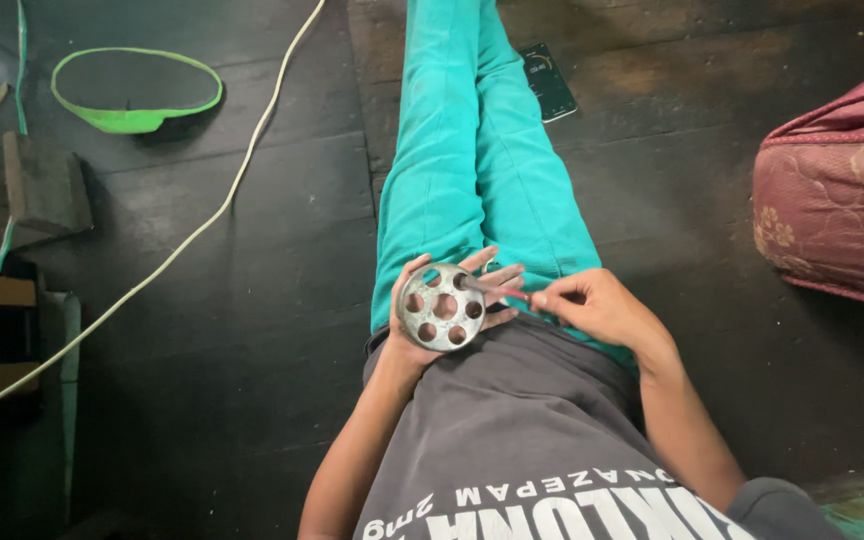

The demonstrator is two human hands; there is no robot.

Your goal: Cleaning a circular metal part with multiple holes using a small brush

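Two bare hands work over the lap of a seated person in teal trousers (472, 180) and a grey shirt (522, 430) with white lettering across the chest. Left hand (432, 310) cups a round grey metal disc (442, 306) with a ring of holes around a centre hole; palm sits behind it, fingers spread past the far rim, so the hold is loose and open rather than clamped. Right hand (592, 305) pinches a thin rod-like tool (504, 290) narrowly between thumb and fingertips, its tip at the disc's right edge near one hole; what kind of tool it is cannot be told. Risks as a judgement: the disc rests on an open palm, so a push from the tool could tip it off onto the legs or the dark plank floor (252, 300); the tip could skid off the metal into the left fingers just behind; a small pinched tool is easy to drop between the legs. Signs and packages: a dark flat rectangular phone-like slab (548, 82) with a pale mark lies on the floor just right of the legs; no boxes or labels are visible. Also around: a green loop strap (137, 92) top left, a pale cable (202, 225) running diagonally, a wood block (44, 188), a maroon quilted cushion (837, 190) at right.
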